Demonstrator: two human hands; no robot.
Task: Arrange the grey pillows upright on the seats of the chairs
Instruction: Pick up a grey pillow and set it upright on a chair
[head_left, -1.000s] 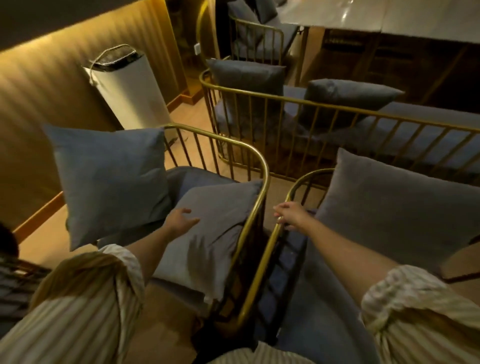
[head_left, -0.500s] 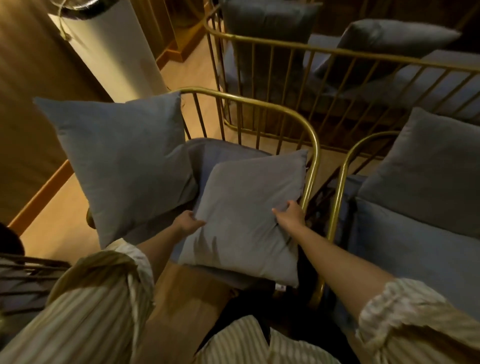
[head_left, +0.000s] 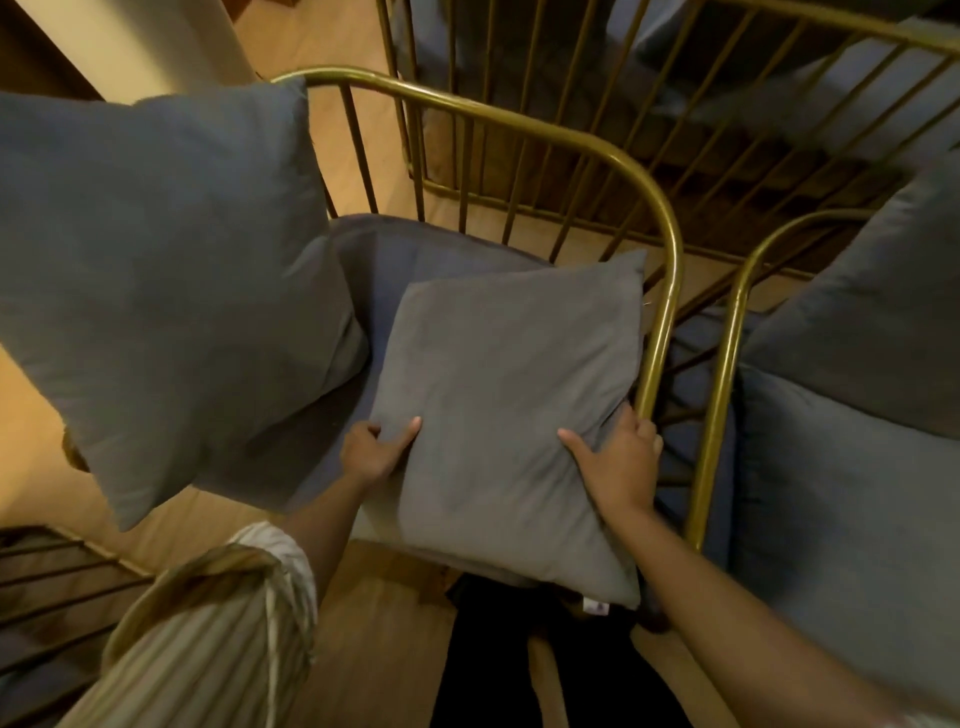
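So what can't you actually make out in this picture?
Head view only:
- Fingers of the left hand and right hand: curled behind the flat pillow, only the thumbs show.
- Seat: mostly covered by that pillow and the upright pillow.
- Right chair's pillow: cut off by the right edge.
- White tag at the pillow's corner: too small to read.
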